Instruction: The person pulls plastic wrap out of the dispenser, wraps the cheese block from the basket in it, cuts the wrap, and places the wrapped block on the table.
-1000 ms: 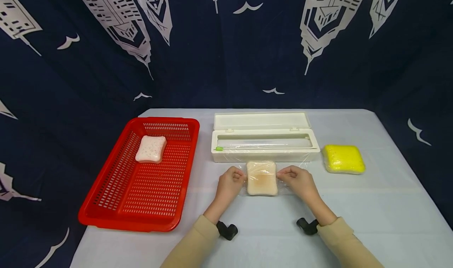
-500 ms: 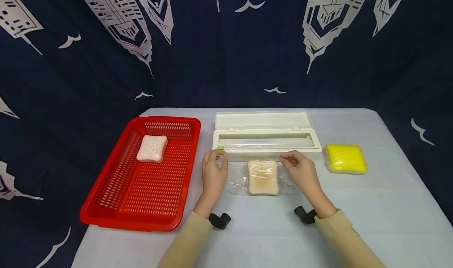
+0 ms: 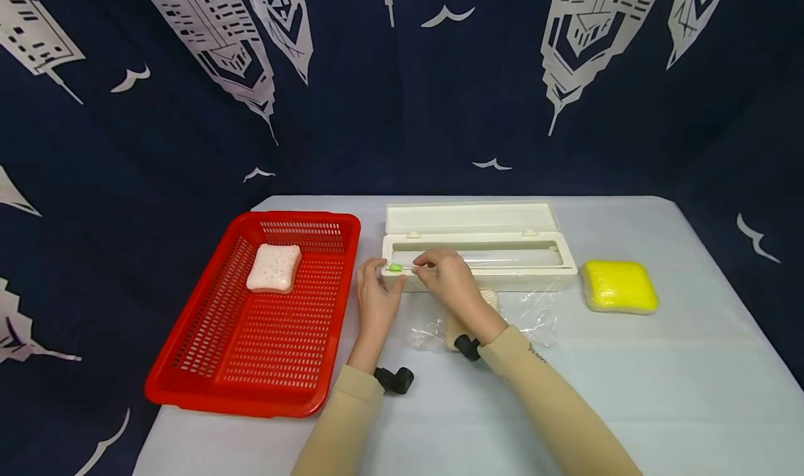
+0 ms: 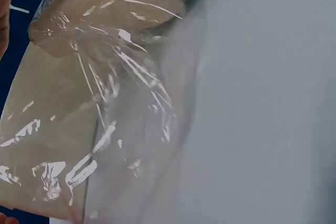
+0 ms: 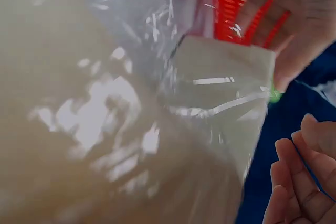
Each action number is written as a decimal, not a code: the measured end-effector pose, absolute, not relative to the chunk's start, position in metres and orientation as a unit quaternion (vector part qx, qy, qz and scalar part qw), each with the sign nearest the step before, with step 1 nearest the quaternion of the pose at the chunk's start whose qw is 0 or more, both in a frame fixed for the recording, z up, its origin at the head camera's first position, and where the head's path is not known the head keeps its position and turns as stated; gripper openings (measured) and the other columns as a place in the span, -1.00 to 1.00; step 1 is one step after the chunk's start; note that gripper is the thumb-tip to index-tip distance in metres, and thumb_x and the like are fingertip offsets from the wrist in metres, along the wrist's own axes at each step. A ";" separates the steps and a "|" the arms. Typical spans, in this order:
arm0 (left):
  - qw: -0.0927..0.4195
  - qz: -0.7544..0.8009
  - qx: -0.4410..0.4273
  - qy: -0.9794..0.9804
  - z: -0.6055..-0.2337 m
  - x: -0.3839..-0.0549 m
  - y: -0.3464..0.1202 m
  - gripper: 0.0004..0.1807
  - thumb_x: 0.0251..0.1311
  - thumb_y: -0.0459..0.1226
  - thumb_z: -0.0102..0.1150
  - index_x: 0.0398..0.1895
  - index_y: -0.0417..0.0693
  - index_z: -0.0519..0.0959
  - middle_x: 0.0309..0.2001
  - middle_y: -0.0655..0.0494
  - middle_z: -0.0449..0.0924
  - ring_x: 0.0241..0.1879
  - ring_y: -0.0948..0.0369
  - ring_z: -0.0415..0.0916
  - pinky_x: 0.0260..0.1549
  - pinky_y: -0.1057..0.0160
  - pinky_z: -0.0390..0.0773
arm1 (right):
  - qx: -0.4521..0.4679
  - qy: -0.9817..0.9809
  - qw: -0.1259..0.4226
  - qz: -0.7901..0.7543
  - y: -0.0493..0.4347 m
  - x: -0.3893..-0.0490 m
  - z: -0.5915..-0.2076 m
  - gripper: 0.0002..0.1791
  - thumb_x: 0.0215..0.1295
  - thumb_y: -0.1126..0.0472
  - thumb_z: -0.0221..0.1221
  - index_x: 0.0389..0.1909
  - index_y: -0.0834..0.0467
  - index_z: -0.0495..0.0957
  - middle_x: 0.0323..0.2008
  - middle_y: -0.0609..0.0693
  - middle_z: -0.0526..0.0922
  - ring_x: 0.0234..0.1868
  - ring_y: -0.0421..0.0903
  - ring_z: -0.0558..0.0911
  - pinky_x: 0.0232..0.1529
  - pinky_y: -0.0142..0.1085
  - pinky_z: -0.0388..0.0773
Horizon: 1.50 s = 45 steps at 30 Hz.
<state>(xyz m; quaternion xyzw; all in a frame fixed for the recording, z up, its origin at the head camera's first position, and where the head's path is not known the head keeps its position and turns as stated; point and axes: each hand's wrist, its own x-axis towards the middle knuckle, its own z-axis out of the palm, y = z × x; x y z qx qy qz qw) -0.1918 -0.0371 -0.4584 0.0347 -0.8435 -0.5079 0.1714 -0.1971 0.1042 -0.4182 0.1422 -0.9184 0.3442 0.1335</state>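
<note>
Bread slice (image 3: 453,331) lies under clear film (image 3: 537,315), before the dispenser (image 3: 477,239). Left hand (image 3: 375,303) holds dispenser's left end; right hand (image 3: 453,280) near green slider (image 3: 395,268), fingertips slightly parted, contact unclear. Risk: ragged cut if dispenser shifts or film pulls unevenly. Film roll (image 3: 515,258) inside dispenser; speckled slice (image 3: 273,269) in red basket (image 3: 270,343).

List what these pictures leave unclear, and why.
Head view: much of the tan bread, behind the right arm.
Head view: sleeve print, too small.
Left wrist view: tan bread's end, past the top edge.
Right wrist view: most of the basket, past the top edge.
</note>
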 end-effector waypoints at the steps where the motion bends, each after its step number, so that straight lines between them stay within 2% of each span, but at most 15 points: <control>1: 0.174 -0.505 0.033 -0.845 -0.460 -0.192 -0.038 -0.53 0.03 -0.40 0.42 0.04 -0.25 0.50 0.21 -0.28 0.38 0.10 -0.10 0.43 -0.02 0.01 0.55 | 0.148 -0.922 0.136 0.332 0.100 -0.199 -0.418 -0.86 0.21 0.25 0.33 -0.24 0.22 0.71 -0.21 0.10 0.73 -0.12 0.06 0.65 -0.05 -0.08 0.58; 5: 0.184 -0.496 0.022 -0.848 -0.462 -0.193 -0.040 -0.55 0.05 -0.38 0.43 0.03 -0.22 0.52 0.22 -0.28 0.40 -0.03 -0.05 0.48 -0.17 0.14 0.54 | 0.157 -0.933 0.133 0.295 0.088 -0.205 -0.419 -0.85 0.15 0.24 0.38 -0.30 0.24 0.70 -0.26 0.10 0.72 -0.15 0.06 0.65 -0.06 -0.14 0.60; 12: 0.172 -0.498 0.026 -0.850 -0.461 -0.193 -0.043 -0.58 0.06 -0.41 0.41 0.01 -0.24 0.53 0.20 -0.29 0.40 0.00 -0.09 0.49 -0.07 0.00 0.56 | 0.141 -0.939 0.132 0.286 0.078 -0.208 -0.422 -0.91 0.10 0.31 0.40 -0.46 0.23 0.67 -0.40 0.06 0.64 -0.24 0.01 0.60 -0.18 -0.20 0.60; 21: 0.166 -0.517 0.039 -0.839 -0.460 -0.195 -0.042 -0.56 0.01 -0.46 0.41 0.00 -0.22 0.53 0.10 -0.23 0.45 -0.06 -0.06 0.50 -0.11 0.08 0.57 | 0.114 -0.937 0.123 0.306 0.082 -0.211 -0.423 -0.95 0.08 0.40 0.30 -0.51 0.23 0.63 -0.43 0.06 0.60 -0.33 -0.03 0.54 -0.26 -0.21 0.55; 28: 0.141 -0.525 0.022 -0.839 -0.460 -0.201 -0.042 -0.58 0.05 -0.36 0.43 0.03 -0.13 0.59 0.16 -0.21 0.44 -0.02 -0.01 0.46 -0.15 0.21 0.49 | 0.102 -0.936 0.097 0.323 0.085 -0.211 -0.424 -0.97 0.05 0.38 0.29 -0.50 0.26 0.62 -0.42 0.06 0.56 -0.32 -0.03 0.50 -0.27 -0.23 0.50; 35: 0.088 -0.497 -0.022 -0.863 -0.464 -0.207 -0.050 -0.62 0.15 -0.31 0.37 0.06 -0.09 0.62 0.14 -0.21 0.48 -0.27 0.07 0.41 -0.28 0.27 0.41 | 0.151 -0.939 0.094 0.294 0.090 -0.210 -0.423 -0.95 0.07 0.41 0.30 -0.43 0.23 0.65 -0.36 0.06 0.59 -0.27 -0.02 0.56 -0.18 -0.20 0.57; 42: 0.088 -0.456 -0.053 -0.884 -0.469 -0.210 -0.056 -0.63 0.15 -0.24 0.38 0.04 -0.08 0.63 0.17 -0.20 0.50 -0.05 -0.02 0.49 -0.13 0.08 0.59 | 0.171 -0.928 0.112 0.313 0.088 -0.212 -0.419 -0.88 0.16 0.43 0.19 -0.30 0.27 0.65 -0.35 0.08 0.60 -0.33 -0.05 0.54 -0.26 -0.24 0.55; 45: 0.100 -0.441 -0.052 -0.891 -0.470 -0.211 -0.057 -0.63 0.11 -0.23 0.41 0.01 -0.07 0.66 0.14 -0.18 0.54 -0.07 0.00 0.52 -0.15 0.11 0.61 | 0.183 -0.919 0.122 0.326 0.084 -0.215 -0.419 -0.90 0.19 0.41 0.23 -0.29 0.27 0.68 -0.35 0.08 0.62 -0.33 -0.05 0.55 -0.26 -0.23 0.56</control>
